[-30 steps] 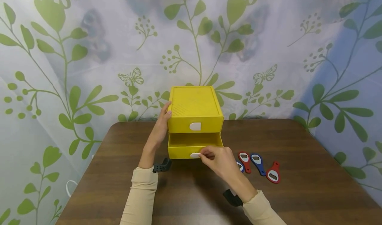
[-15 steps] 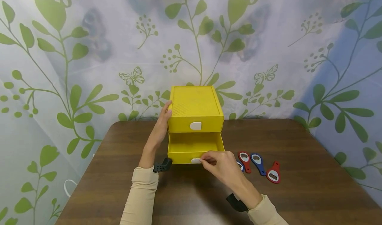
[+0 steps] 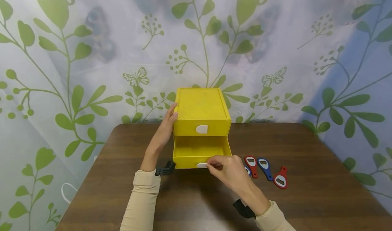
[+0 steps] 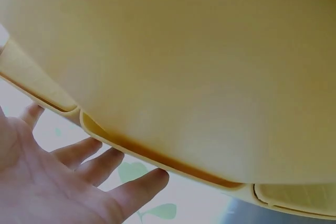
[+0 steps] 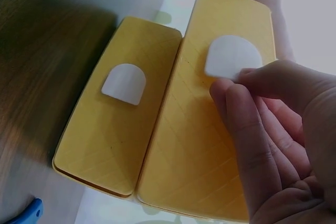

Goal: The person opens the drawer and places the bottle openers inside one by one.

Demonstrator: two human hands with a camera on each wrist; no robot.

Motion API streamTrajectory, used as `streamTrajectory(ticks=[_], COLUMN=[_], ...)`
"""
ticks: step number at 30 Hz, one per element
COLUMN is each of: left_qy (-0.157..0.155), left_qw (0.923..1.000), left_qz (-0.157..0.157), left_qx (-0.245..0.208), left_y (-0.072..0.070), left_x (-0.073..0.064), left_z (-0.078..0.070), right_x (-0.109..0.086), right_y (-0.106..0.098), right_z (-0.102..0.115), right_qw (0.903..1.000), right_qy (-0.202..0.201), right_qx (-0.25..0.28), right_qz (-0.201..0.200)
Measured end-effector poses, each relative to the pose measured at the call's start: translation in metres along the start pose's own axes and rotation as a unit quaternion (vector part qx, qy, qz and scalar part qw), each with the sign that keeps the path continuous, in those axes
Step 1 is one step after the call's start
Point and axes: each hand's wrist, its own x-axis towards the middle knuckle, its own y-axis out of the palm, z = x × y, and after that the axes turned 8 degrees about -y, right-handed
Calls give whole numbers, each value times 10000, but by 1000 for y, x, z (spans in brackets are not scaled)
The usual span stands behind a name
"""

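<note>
The yellow cabinet (image 3: 203, 103) stands on the brown table (image 3: 122, 176) with its lower drawer (image 3: 185, 162) out at the front, and the right hand (image 3: 229, 171) pinches that drawer's white tab (image 3: 201, 165) between thumb and fingers. The left hand (image 3: 164, 131), fingers spread and nearly straight, rests against the cabinet's left side. Red and blue bottle openers (image 3: 264, 166) lie to the cabinet's front right, one partly hidden.

The drawer unit (image 3: 202, 103) is yellow, its tabs (image 3: 201, 129) white.
</note>
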Motion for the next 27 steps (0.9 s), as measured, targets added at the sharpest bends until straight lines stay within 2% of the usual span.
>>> streamTrajectory(ticks=[8, 16, 27], left_qy=[-83, -111, -142], left_qw=[9999, 9997, 9994], left_qz=[3, 185, 278], left_qx=[118, 94, 117], left_y=[-2, -7, -10], left_x=[0, 1, 3], left_z=[0, 0, 3], right_x=[1, 2, -1], right_y=[0, -1, -1], right_z=[-1, 0, 1], right_qw=[10000, 9998, 9998], right_qy=[-63, -57, -35], right_qx=[16, -118, -141], right_qz=[62, 136, 147])
